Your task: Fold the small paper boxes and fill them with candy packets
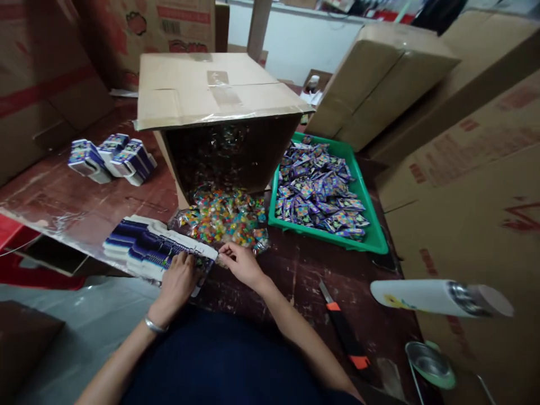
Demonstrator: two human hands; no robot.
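Observation:
A fanned row of flattened purple-and-white cardboard boxes (139, 244) lies along the table's front edge. My left hand (179, 278) bends its fingers down over the row's right end, pressing on the top flattened box. At that same end, my right hand (241, 265) pinches the box's white edge between thumb and fingertips. Just behind my hands, clear bags of colourful candies (228, 216) spill from a big cardboard carton (223, 90) lying on its side with its mouth toward me.
A green tray (373, 222) full of small purple packets (318, 188) stands at the right. Several folded-up small boxes (112, 157) sit at the left. An orange-and-black utility knife (343, 329) lies blade out, near a white thermos (422, 295) and a glass cup (430, 363). Large cartons (472, 225) flank the table.

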